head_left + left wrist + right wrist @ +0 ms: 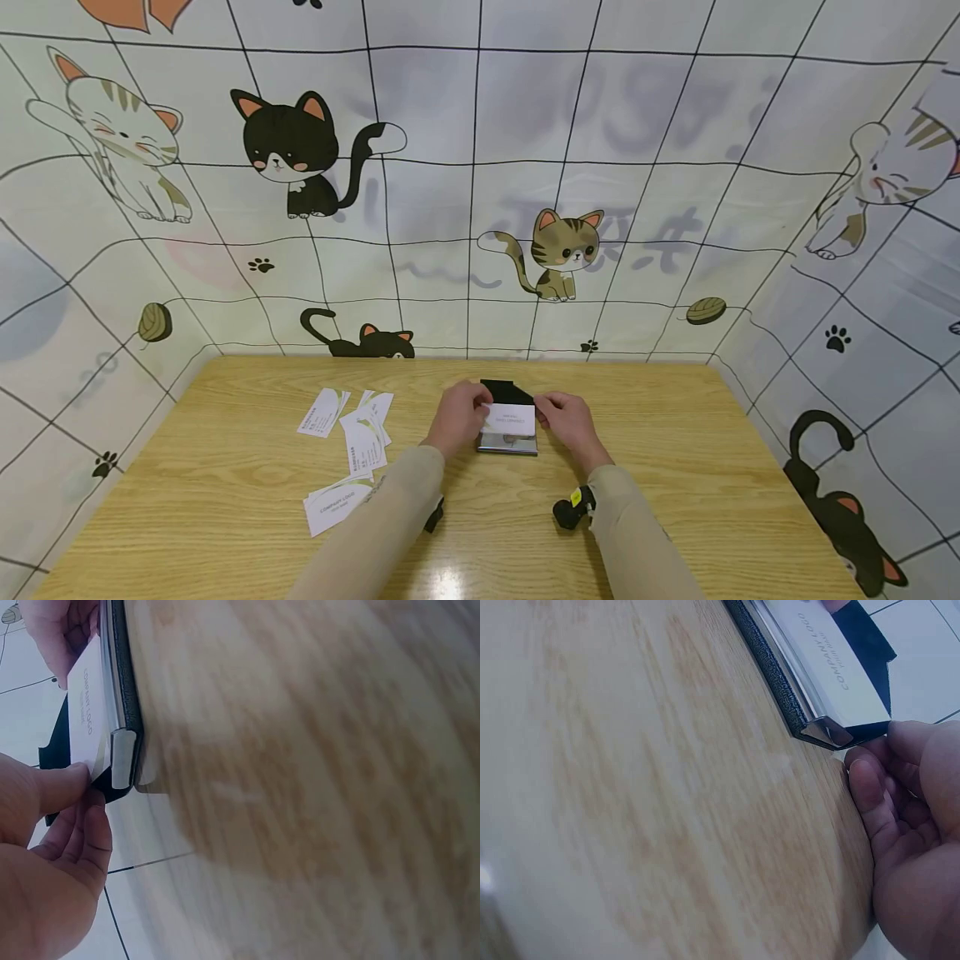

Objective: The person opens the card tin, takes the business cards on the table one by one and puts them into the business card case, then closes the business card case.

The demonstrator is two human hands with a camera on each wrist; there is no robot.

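A business card holder (507, 446) with a black cover and a shiny metal inside lies opened on the table, its black flap (504, 388) on the far side. A white business card (508, 419) printed with a company logo sits over the metal part. From the left, my left hand (460, 418) pinches the card's edge, thumb on top, as the left wrist view (56, 825) card corner shows. On the other side, my right hand (572, 423) grips the holder's right edge near the flap with thumb and forefinger. How far the card is inside is unclear.
Several loose business cards (365, 442) lie left of the holder, some overlapping, with a further group (333, 504) nearer the left sleeve. The wooden table (675, 500) meets a cat-patterned cloth (427, 200) at its back and sides.
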